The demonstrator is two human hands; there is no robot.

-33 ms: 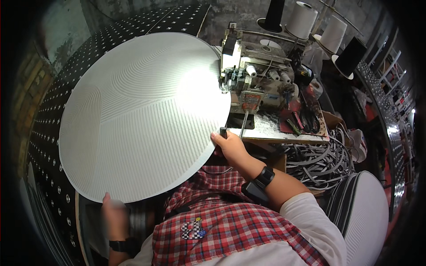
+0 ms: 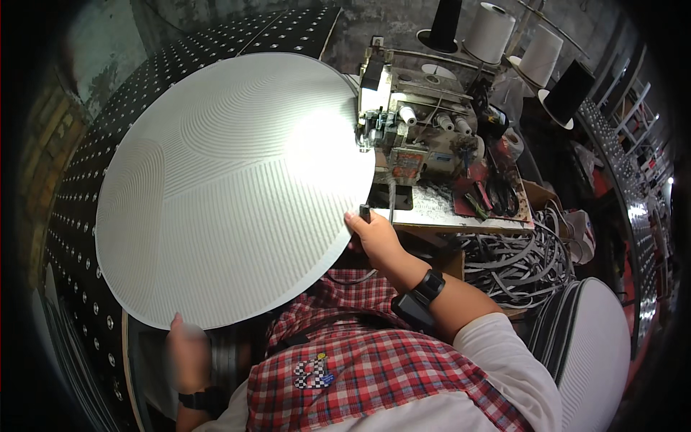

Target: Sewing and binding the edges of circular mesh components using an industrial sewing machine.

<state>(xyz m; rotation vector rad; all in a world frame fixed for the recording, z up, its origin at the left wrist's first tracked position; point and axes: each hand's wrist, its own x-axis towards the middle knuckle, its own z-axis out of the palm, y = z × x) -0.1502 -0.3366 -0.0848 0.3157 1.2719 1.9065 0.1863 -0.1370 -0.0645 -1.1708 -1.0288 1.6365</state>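
Note:
A large round white mat (image 2: pixel 230 237) with a ribbed, curved-line pattern spans the left and middle of the view. Its right rim lies under the head of a sewing machine (image 2: pixel 425 133), where a lamp glares on it. My right hand (image 2: pixel 378 237) is closed on the mat's near right edge, thumb on top, other fingers mostly hidden. A small black piece (image 2: pixel 365 213) stands up by that thumb; its kind is unclear. At the near left edge, the thumb of my left hand (image 2: pixel 188 356) rests over the rim. That hand is partly blurred, its fingers out of sight below.
A black table (image 2: pixel 79 237) with shiny dots supports the mat. Thread cones (image 2: pixel 489 36) stand behind the machine. Snips (image 2: pixel 475 205) lie on its worktop, above a heap of grey strips (image 2: pixel 515 266). Stacked round mats (image 2: pixel 594 353) stand at my right.
My right hand has shifted very slightly to the right along the rim, and my left thumb a little to the right. The grey strip beside the machine hangs differently. The mat looks nearly unmoved.

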